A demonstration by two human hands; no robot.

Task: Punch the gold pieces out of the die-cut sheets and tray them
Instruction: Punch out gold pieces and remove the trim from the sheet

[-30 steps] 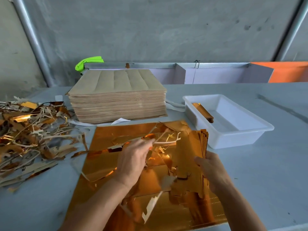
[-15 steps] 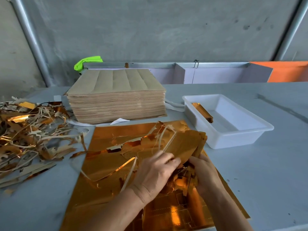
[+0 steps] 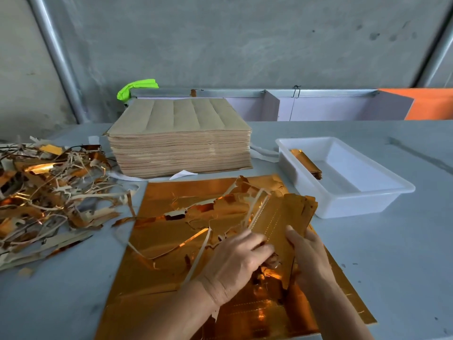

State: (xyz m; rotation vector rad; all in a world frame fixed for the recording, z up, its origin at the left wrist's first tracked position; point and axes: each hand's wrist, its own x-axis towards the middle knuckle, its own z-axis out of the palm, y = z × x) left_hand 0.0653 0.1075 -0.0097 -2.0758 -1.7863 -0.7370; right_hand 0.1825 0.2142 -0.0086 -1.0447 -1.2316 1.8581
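A shiny gold die-cut sheet [image 3: 171, 278] lies flat on the table in front of me, with torn gold offcuts [image 3: 208, 214] strewn over its middle. Both hands hold a bundle of punched gold pieces [image 3: 279, 214] above the sheet's right half. My left hand [image 3: 235, 263] grips the bundle's near left edge, fingers curled onto it. My right hand [image 3: 308, 256] grips its right side from below. The bundle fans away towards the white tray [image 3: 382, 192] at the right, which holds a small stack of gold pieces [image 3: 306, 163] in its left end.
A thick stack of brown-backed sheets [image 3: 181, 141] stands behind the gold sheet. A heap of gold and tan waste strips [image 3: 44, 192] covers the table's left side. A green cloth [image 3: 137, 88] and an orange panel [image 3: 431, 104] sit along the back ledge.
The upright bundle of gold pieces has been laid down flatter. My left hand moved from the offcuts at the sheet's middle down to the bundle's near edge. My right hand stayed on the bundle.
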